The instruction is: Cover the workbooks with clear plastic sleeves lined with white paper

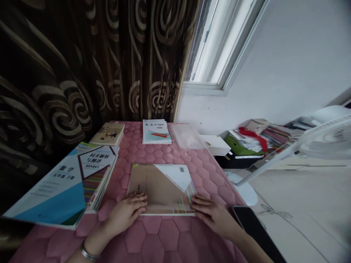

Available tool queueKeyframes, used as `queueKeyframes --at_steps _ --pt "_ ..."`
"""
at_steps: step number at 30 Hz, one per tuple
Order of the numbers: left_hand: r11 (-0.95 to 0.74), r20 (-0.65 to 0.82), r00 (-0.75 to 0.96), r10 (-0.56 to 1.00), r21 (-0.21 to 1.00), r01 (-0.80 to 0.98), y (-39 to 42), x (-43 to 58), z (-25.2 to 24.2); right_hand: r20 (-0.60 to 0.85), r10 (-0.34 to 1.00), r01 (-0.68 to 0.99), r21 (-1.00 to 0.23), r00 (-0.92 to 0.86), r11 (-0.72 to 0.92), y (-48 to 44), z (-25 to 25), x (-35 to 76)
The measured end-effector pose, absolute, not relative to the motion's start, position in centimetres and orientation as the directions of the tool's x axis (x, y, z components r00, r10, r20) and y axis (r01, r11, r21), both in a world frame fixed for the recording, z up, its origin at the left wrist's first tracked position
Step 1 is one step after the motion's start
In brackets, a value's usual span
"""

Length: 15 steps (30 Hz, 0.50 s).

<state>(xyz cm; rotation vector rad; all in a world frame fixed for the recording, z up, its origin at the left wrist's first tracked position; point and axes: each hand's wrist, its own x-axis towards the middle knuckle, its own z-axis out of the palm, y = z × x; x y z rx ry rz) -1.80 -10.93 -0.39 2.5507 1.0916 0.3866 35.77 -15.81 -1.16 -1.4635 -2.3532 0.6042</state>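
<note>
A book (161,186) with a brown, white and striped cover lies closed, with a barcode near its far right corner. My left hand (128,210) rests on the book's near left corner, fingers stretched out over the cover. On its near right edge lies my right hand (210,212), with the fingers extended and slightly apart. Neither hand is closed around the book. To the left is a thick stack of books topped by a blue and white workbook (55,186). A metal bracelet (88,252) circles my left wrist.
A pink quilted cover (153,237) lies over the table. Farther back are a tan book (108,133), white booklets (156,131) and clear plastic sheets (188,136). A black flat device (255,233) lies at right, near a white fan (323,138) and boxes of papers (244,142).
</note>
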Motion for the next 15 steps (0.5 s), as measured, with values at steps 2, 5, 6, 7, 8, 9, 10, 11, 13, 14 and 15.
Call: queueKeyframes --at_steps 2,5,6,7,8,9,10,11,13,14,15 --pt "-0.631 0.166 0.625 0.763 0.398 0.666 -10.7 -1.8 -0.1 0.024 0.900 0.772 -0.504 -0.436 0.388 -15.3 -0.4 35.6" --pt "-0.605 0.288 0.533 0.796 0.331 0.724 -9.9 -1.6 0.7 -0.006 0.923 0.795 -0.510 -0.385 0.329 -14.1 1.0 35.4" --pt "-0.604 0.342 0.507 0.791 0.306 0.736 -9.6 -1.5 1.0 -0.023 0.934 0.799 -0.525 -0.357 0.292 -13.5 1.5 35.3" --pt "-0.609 0.396 0.488 0.778 0.283 0.741 -9.2 -1.3 1.4 -0.045 0.944 0.799 -0.546 -0.328 0.252 -13.0 1.9 35.3" --pt "-0.618 0.445 0.476 0.759 0.263 0.741 -8.8 -1.2 1.7 -0.074 0.949 0.794 -0.570 -0.308 0.213 -12.4 2.3 35.3" --pt "-0.630 0.483 0.470 0.739 0.245 0.737 -8.4 -1.0 2.1 -0.108 0.947 0.785 -0.591 -0.303 0.184 -11.8 2.7 35.4" --pt "-0.640 0.512 0.467 0.720 0.232 0.733 -8.0 -1.0 2.5 -0.141 0.939 0.776 -0.608 -0.313 0.167 -11.3 3.0 35.5" --pt "-0.648 0.532 0.465 0.707 0.225 0.728 -7.7 -0.9 2.9 -0.171 0.926 0.766 -0.623 -0.335 0.162 -10.8 3.3 35.6" --pt "-0.652 0.561 0.445 0.698 0.241 0.719 -7.1 -0.9 3.5 -0.200 0.905 0.737 -0.656 -0.377 0.162 -9.6 3.9 36.0" --pt "-0.642 0.576 0.415 0.704 0.268 0.718 -6.8 -1.0 3.7 -0.191 0.906 0.721 -0.675 -0.378 0.158 -9.0 4.2 36.2" --pt "-0.619 0.594 0.361 0.719 0.311 0.721 -6.4 -1.0 3.7 -0.162 0.921 0.706 -0.692 -0.355 0.150 -8.2 4.6 36.4"
